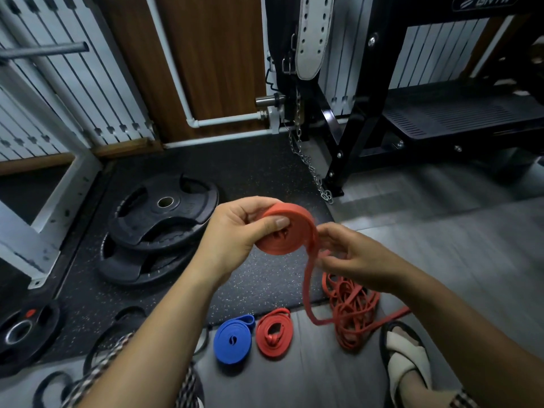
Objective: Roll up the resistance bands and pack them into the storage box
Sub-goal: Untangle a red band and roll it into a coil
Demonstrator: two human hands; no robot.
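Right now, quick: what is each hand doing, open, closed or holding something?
Left hand: closed round the half-wound coil of flat orange-red rubber band.
Right hand: pinching that band's loose tail.

1. Light: dim indoor, cool cast; brightest on the white wall panels (59,69) far left.
2. Shade: my left hand (235,234) is lit from above, my right hand (350,260) darker; deep shadow under the bench (459,119) far right.
3. Glare: small glints on the chain (309,163).
4. Blur: grey floor (441,231) at right smeared.
5. Distortion: I note wide-angle bending and dark corners.
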